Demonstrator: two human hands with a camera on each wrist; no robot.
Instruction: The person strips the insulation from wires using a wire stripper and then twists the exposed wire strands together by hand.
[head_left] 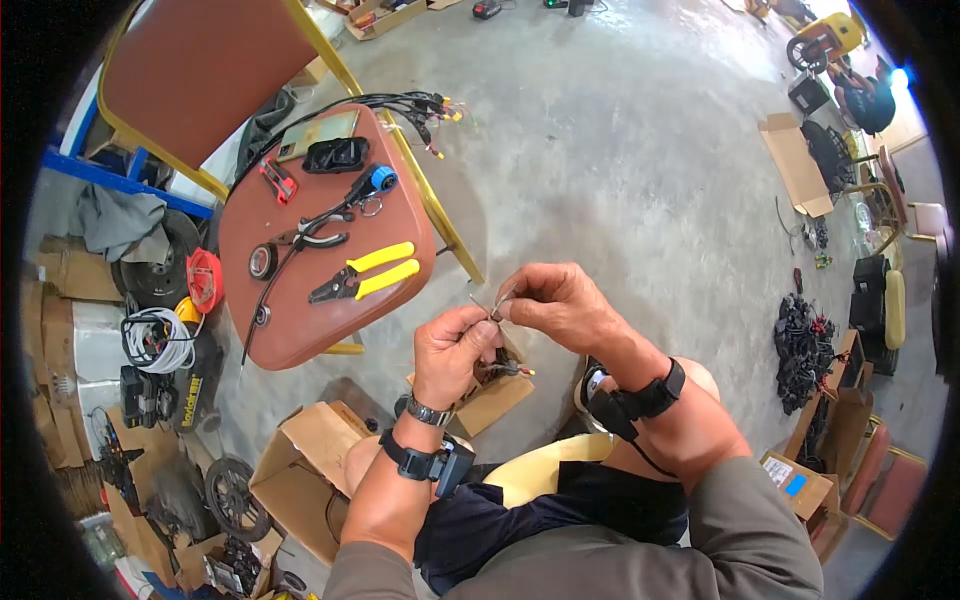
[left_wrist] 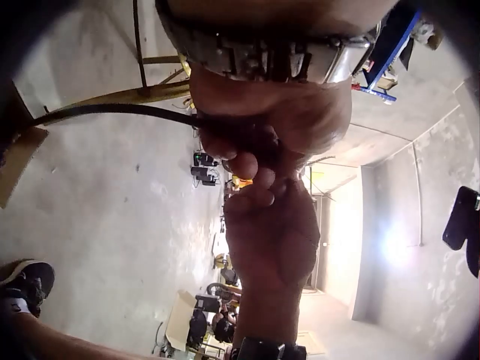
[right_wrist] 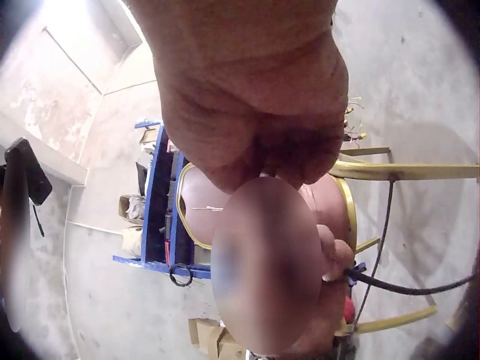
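Note:
In the head view both hands meet at thin wire ends [head_left: 497, 311] in front of the lap. My left hand [head_left: 455, 350] grips the cable with curled fingers, the thumb close to the wire ends. From its fist a black cable [left_wrist: 112, 110] runs out in the left wrist view. My right hand [head_left: 565, 308] pinches a thin wire between thumb and forefinger. On the chair seat beside the hands lie yellow-handled wire strippers [head_left: 375, 272], pliers [head_left: 318, 238], a roll of black tape [head_left: 263, 261] and a red utility knife [head_left: 278, 181].
The brown chair [head_left: 290, 335] stands left of the hands, bearing a cable with a blue connector [head_left: 382, 179] and a bundle of black cables [head_left: 400, 102]. Below the hands is a cardboard box [head_left: 490, 400]; another open box [head_left: 310, 470] stands left. Black parts [head_left: 803, 350] are heaped at right.

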